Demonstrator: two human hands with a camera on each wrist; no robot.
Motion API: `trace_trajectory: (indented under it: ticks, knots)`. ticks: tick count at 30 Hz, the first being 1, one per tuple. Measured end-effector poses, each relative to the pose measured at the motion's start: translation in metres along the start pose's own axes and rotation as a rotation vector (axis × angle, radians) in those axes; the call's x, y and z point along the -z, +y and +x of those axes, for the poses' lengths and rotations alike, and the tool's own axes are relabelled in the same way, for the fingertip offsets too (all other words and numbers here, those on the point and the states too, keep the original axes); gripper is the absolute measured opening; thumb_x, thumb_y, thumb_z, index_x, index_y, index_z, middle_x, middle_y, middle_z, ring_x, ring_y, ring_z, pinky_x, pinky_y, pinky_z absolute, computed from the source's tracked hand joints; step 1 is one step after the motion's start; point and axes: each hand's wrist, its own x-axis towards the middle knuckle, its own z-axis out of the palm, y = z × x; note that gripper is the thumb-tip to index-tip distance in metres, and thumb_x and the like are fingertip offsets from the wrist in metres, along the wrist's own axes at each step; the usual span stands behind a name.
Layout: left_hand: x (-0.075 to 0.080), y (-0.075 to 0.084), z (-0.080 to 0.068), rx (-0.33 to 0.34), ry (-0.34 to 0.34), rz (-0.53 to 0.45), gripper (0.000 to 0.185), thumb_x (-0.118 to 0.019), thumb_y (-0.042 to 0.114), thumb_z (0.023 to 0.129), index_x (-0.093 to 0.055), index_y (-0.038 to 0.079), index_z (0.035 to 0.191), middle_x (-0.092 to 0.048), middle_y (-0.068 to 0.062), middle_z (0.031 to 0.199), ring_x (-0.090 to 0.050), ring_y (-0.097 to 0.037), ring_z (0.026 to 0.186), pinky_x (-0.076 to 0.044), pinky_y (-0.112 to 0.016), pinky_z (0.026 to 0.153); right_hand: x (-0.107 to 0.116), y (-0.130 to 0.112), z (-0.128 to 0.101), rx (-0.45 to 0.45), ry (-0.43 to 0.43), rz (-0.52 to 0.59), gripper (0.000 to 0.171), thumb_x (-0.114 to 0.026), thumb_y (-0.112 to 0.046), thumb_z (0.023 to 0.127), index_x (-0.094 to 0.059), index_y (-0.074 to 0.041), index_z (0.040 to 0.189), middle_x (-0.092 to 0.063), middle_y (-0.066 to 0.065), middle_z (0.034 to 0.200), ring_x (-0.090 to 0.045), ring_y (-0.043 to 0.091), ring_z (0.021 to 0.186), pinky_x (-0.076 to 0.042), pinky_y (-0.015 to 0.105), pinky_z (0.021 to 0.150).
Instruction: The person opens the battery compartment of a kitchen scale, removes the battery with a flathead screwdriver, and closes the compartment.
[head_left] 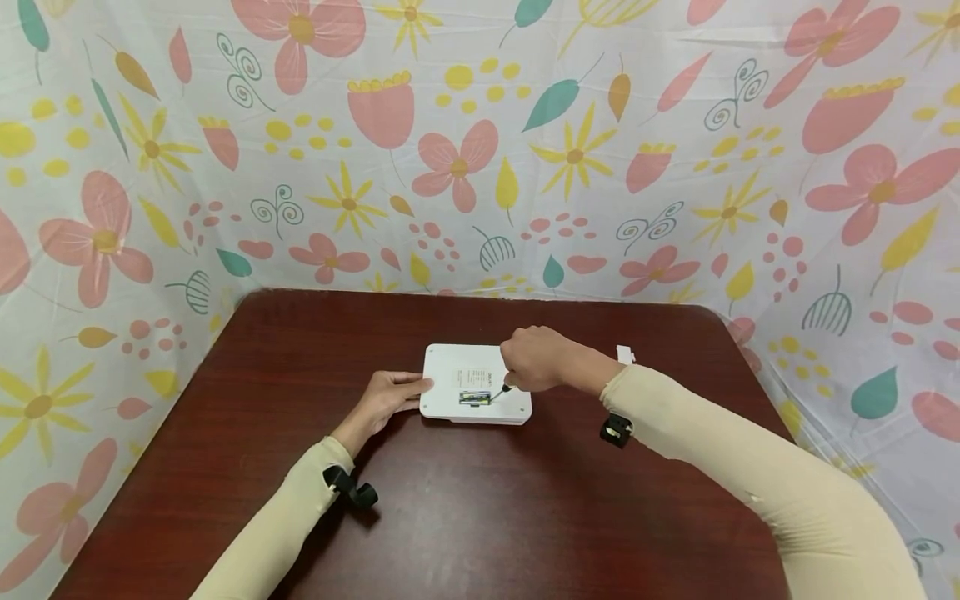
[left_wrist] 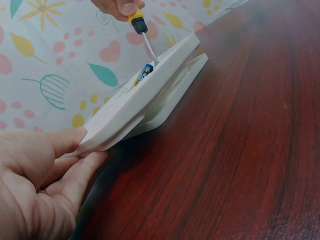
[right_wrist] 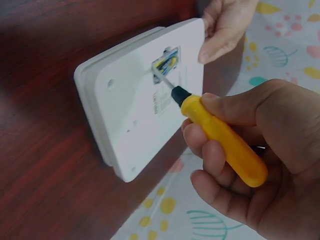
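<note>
A white, flat, battery-powered device (head_left: pixel 442 362) lies with its labelled underside up on the table. Batteries (head_left: pixel 474 397) show in its small uncovered compartment; in the left wrist view one battery (left_wrist: pixel 145 73) sticks up slightly near the metal tip. My left hand (head_left: pixel 386 400) pinches the device's left edge, thumb on top and fingers below. Above the device's right part, my right hand (head_left: pixel 536 358) grips a yellow-handled screwdriver (right_wrist: pixel 225 142). Its tip reaches into the compartment at the batteries' end, as the right wrist view shows. Which contact it touches, I cannot tell.
On the dark red-brown wooden table (head_left: pixel 480 500), a small white piece (head_left: pixel 625 354) resembling a battery cover lies beyond my right wrist. A flower-printed curtain (head_left: pixel 465 167) hangs behind the table and along its sides.
</note>
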Motion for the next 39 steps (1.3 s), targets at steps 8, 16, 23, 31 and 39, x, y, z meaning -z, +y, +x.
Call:
trace_trajectory:
  ticks: [8,16,23,31,39]
  knots:
    - [0.000,-0.001,0.001,-0.003,-0.001,-0.006,0.042,-0.076,0.004,0.092,-0.062,-0.017,0.126,-0.070,-0.027,0.116,-0.073,-0.018,0.088,-0.064,-0.033,0.083,-0.007,0.011,-0.006,0.044,0.041,0.073,0.059,-0.071,-0.020,0.096,-0.037,-0.024,0.048,-0.023,-0.012,0.044,-0.022,0.005,0.042,-0.019,0.019,0.043]
    - [0.001,-0.001,0.000,-0.002,0.000,0.001,0.043,-0.076,0.005,0.092,-0.062,-0.017,0.126,-0.070,-0.028,0.117,-0.073,-0.019,0.089,-0.064,-0.034,0.084,-0.011,0.004,-0.010,0.045,0.089,0.036,0.059,-0.071,-0.019,0.096,-0.034,-0.023,0.051,-0.021,-0.011,0.046,-0.020,0.005,0.042,-0.015,0.020,0.043]
    - [0.001,-0.001,0.001,-0.005,-0.001,0.021,0.040,-0.076,0.005,0.092,-0.064,-0.016,0.124,-0.070,-0.028,0.117,-0.074,-0.021,0.090,-0.064,-0.035,0.083,-0.008,-0.005,-0.008,0.013,0.094,-0.022,0.044,-0.073,-0.018,0.094,-0.046,-0.019,0.059,-0.033,-0.008,0.049,-0.032,0.009,0.045,-0.025,0.023,0.043]
    - [0.000,0.001,0.001,-0.008,-0.011,0.019,0.042,-0.076,0.005,0.092,-0.063,-0.017,0.125,-0.070,-0.028,0.117,-0.073,-0.019,0.088,-0.064,-0.033,0.083,-0.006,-0.014,-0.007,0.027,0.119,-0.115,0.033,-0.074,-0.017,0.090,-0.053,-0.016,0.065,-0.050,-0.002,0.057,-0.051,0.019,0.051,-0.047,0.034,0.047]
    - [-0.001,0.000,0.001,0.000,0.004,0.035,0.041,-0.076,0.007,0.092,-0.064,-0.015,0.124,-0.072,-0.026,0.113,-0.074,-0.019,0.087,-0.064,-0.033,0.081,-0.014,-0.014,-0.010,0.026,0.169,-0.133,0.042,-0.074,-0.018,0.091,-0.048,-0.018,0.058,-0.042,-0.005,0.050,-0.042,0.014,0.045,-0.040,0.029,0.042]
